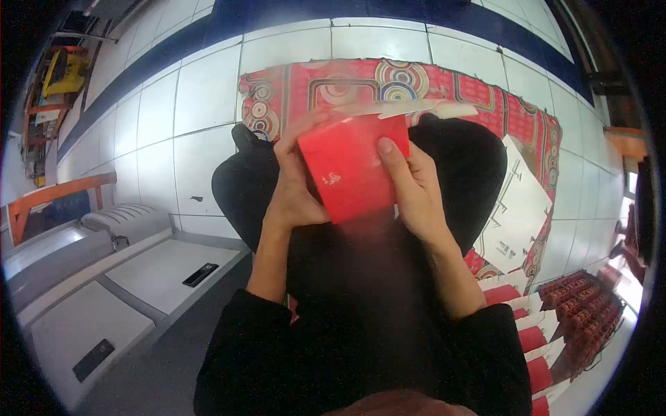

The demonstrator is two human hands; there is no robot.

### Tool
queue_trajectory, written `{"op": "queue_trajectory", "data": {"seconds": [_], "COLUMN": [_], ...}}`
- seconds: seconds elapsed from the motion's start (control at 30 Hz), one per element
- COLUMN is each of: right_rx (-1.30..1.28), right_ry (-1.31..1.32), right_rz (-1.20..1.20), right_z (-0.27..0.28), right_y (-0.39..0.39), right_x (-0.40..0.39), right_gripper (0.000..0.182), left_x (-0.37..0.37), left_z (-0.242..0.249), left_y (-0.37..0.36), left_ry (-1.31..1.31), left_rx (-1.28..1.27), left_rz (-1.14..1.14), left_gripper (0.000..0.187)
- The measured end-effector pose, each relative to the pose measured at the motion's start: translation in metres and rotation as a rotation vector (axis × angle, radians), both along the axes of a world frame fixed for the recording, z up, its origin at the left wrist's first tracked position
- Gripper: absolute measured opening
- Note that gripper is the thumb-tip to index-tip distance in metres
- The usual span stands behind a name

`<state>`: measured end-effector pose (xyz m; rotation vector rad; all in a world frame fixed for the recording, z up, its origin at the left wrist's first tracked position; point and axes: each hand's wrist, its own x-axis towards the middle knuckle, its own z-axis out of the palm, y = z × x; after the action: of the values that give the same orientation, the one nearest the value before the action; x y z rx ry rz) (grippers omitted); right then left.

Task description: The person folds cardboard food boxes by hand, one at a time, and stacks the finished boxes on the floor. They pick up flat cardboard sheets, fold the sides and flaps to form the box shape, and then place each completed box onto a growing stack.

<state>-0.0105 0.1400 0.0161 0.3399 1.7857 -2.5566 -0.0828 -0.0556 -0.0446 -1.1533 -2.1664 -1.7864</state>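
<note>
A red paper box [350, 163] with a small pale print near its lower left corner is held up over my lap between both hands. My left hand [295, 184] grips its left side, its fingers partly hidden behind it. On the right side, my right hand [416, 184] presses its thumb on the red face, with the other fingers behind the edge. Whitish flaps [416, 109] stick out at the far top edge, slightly blurred. By my right knee lies a white sheet [517, 208] with dark printed lines.
I sit on a red patterned mat [472, 90] over white floor tiles [208, 90]. A row of red and white folded pieces [534, 340] lies at the lower right, beside a brown patterned item [583, 312]. A grey-white cabinet [163, 277] with dark handles stands at left.
</note>
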Motion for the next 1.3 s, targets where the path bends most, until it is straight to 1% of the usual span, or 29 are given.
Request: {"op": "queue_trajectory", "data": {"seconds": [0.03,0.07,0.13,0.17,0.23,0.37,0.43,0.57,0.63,0.67,0.73,0.77,0.83,0.87,0.9,0.97,1.03,1.07,1.13,1.17,1.2,1.23,1.27,1.3], "right_rx": [0.075,0.073,0.235,0.233,0.408,0.309,0.38,0.327,0.418,0.417,0.453,0.45,0.325,0.248,0.247,0.156,0.123,0.097,0.129,0.163,0.362,0.357,0.468,0.578], "right_ry": [0.036,0.035,0.018,0.016,0.038,0.037,0.02,0.004,0.022,0.02,0.064,0.063,-0.068,0.017,0.015,0.067,0.102,0.139,0.17,0.206,0.194,0.188,0.226,0.259], "right_rz": [0.034,0.03,-0.007,-0.01,-0.004,0.0,0.114,0.091,0.062,0.059,0.163,0.163,0.291,0.264,0.263,0.22,0.237,0.251,0.191,0.145,0.117,0.118,0.176,0.231], "right_z": [-0.001,0.0,0.005,0.005,0.004,0.008,0.01,0.01,0.008,0.008,0.01,0.013,0.019,0.019,0.016,0.004,-0.009,-0.013,-0.011,-0.011,-0.013,-0.015,-0.018,-0.021], "right_y": [0.001,0.002,0.001,0.002,0.004,0.007,0.014,0.012,0.009,0.011,0.017,0.019,0.023,0.023,0.021,0.015,0.012,0.012,0.019,0.021,0.022,0.019,0.016,0.015], "right_x": [0.001,0.001,0.001,0.002,0.001,0.0,0.001,0.002,0.004,0.004,0.002,0.001,-0.001,-0.001,0.0,0.002,0.004,0.004,0.002,0.002,0.003,0.004,0.007,0.01], "right_gripper": [0.029,0.029,0.028,0.028,0.027,0.028,0.027,0.027,0.027,0.027,0.028,0.028,0.028,0.031,0.031,0.031,0.032,0.032,0.033,0.033,0.032,0.032,0.032,0.031], "left_x": [0.0,0.0,0.003,0.004,0.004,0.004,0.002,0.008,0.01,0.011,0.012,0.013,0.016,0.014,0.012,0.012,0.017,0.019,0.027,0.033,0.039,0.044,0.043,0.041], "left_z": [0.0,-0.001,-0.001,-0.003,-0.008,-0.005,-0.005,-0.007,-0.01,-0.011,-0.011,-0.01,-0.006,-0.003,0.0,0.001,-0.005,-0.016,-0.049,-0.06,-0.067,-0.074,-0.075,-0.077], "left_y": [0.0,0.001,0.001,0.0,0.001,0.001,-0.002,-0.002,-0.001,-0.001,-0.004,-0.004,-0.002,-0.002,-0.002,-0.004,-0.008,-0.017,-0.041,-0.045,-0.046,-0.048,-0.044,-0.038], "left_ry": [0.011,0.01,0.007,0.006,0.054,0.061,0.094,0.076,0.098,0.096,0.152,0.151,0.062,0.062,0.086,0.107,0.032,0.028,-0.157,-0.162,-0.522,-0.873,-0.879,-0.817], "left_rx": [0.004,0.001,-0.003,-0.005,-0.017,0.001,-0.022,-0.021,-0.017,-0.017,-0.074,-0.077,-0.04,-0.041,-0.057,-0.078,-0.113,-0.117,-0.144,-0.148,0.339,0.835,0.832,0.865], "left_rz": [0.012,0.007,0.037,0.034,0.077,0.063,0.053,0.062,0.097,0.094,0.131,0.131,0.045,0.044,0.042,0.04,0.097,0.087,-0.007,-0.012,-0.165,-0.311,-0.31,-0.226], "left_gripper": [0.127,0.127,0.126,0.126,0.126,0.127,0.127,0.126,0.127,0.127,0.127,0.127,0.126,0.126,0.126,0.127,0.133,0.133,0.122,0.122,0.097,0.075,0.075,0.074]}}
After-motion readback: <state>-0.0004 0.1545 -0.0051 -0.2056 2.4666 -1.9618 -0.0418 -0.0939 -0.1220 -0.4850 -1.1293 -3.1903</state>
